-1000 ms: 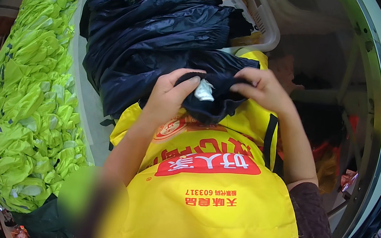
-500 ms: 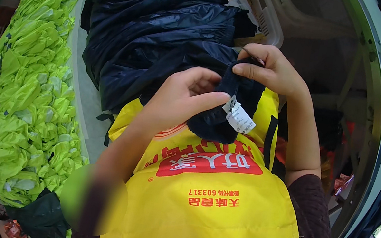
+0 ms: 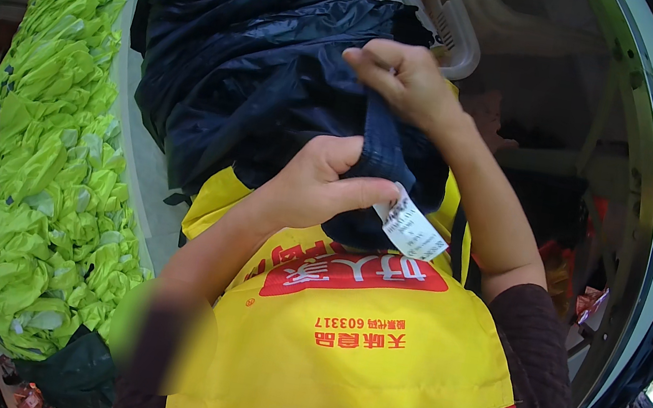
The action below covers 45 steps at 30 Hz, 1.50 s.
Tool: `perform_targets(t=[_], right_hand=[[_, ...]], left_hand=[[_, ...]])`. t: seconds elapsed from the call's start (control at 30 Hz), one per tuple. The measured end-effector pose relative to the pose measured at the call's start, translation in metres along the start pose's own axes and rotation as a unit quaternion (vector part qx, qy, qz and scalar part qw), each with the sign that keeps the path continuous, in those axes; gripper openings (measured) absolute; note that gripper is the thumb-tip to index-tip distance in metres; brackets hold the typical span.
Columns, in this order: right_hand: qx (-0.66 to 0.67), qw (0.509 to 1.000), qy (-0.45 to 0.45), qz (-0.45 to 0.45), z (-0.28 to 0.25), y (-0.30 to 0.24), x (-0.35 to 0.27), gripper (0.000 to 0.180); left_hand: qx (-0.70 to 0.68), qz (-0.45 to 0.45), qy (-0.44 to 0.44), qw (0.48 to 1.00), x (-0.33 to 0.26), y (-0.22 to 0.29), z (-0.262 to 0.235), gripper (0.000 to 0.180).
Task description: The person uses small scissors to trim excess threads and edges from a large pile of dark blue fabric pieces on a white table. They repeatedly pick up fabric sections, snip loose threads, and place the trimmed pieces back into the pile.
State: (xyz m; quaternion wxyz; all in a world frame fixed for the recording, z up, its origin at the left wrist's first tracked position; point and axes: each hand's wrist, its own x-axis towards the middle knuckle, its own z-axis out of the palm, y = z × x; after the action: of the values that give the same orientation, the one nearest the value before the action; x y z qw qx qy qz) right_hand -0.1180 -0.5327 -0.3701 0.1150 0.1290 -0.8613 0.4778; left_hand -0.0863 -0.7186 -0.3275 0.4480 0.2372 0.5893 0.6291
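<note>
A dark navy garment of thin, shiny fabric (image 3: 274, 99) lies heaped in front of me and reaches down onto my lap. My left hand (image 3: 313, 181) pinches its ribbed elastic edge (image 3: 383, 152) between thumb and fingers. From beside that thumb hangs a white care label (image 3: 413, 232) with printed lines. Farther up the same edge, my right hand (image 3: 408, 81) is closed on the fabric, so the strip runs between both hands. Part of the garment below the left hand rests on my yellow apron (image 3: 367, 387).
A long pile of bright yellow-green garments (image 3: 54, 163) fills the left side, with a dark cloth (image 3: 73, 373) at its near end. Behind the navy heap stands a pale plastic basket (image 3: 464, 43). A metal-edged table frame (image 3: 640, 166) curves along the right.
My right hand has moved up and left, drawing the elastic edge straighter. My left hand has shifted slightly down, and the label lies turned more toward view.
</note>
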Motion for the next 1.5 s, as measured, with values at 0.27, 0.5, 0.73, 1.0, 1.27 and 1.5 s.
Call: perform_targets(t=[0.27, 0.5, 0.73, 1.0, 1.27, 1.5], right_hand=[[0.323, 0.929, -0.070, 0.169, 0.026, -0.012, -0.025, 0.036], [0.405, 0.868, -0.038, 0.285, 0.012, -0.014, -0.030, 0.030], [0.515, 0.773, 0.046, 0.367, 0.029, -0.029, -0.037, 0.021], [0.253, 0.966, -0.035, 0.042, -0.016, -0.047, -0.051, 0.038], [0.481, 0.865, 0.063, 0.131, 0.014, -0.036, -0.059, 0.018], [0.136, 0.976, 0.161, 0.050, 0.017, -0.037, -0.060, 0.014]], left_hand=[[0.113, 0.116, 0.013, 0.987, 0.001, -0.011, -0.011, 0.015], [0.388, 0.146, 0.119, 0.902, -0.008, -0.006, -0.011, 0.021], [0.295, 0.308, 0.103, 0.899, 0.015, -0.019, -0.019, 0.017], [0.294, 0.241, 0.115, 0.918, 0.014, -0.019, -0.017, 0.008], [0.229, 0.164, 0.073, 0.957, 0.017, -0.014, -0.016, 0.011], [0.152, 0.057, 0.098, 0.982, 0.013, -0.008, -0.006, 0.018]])
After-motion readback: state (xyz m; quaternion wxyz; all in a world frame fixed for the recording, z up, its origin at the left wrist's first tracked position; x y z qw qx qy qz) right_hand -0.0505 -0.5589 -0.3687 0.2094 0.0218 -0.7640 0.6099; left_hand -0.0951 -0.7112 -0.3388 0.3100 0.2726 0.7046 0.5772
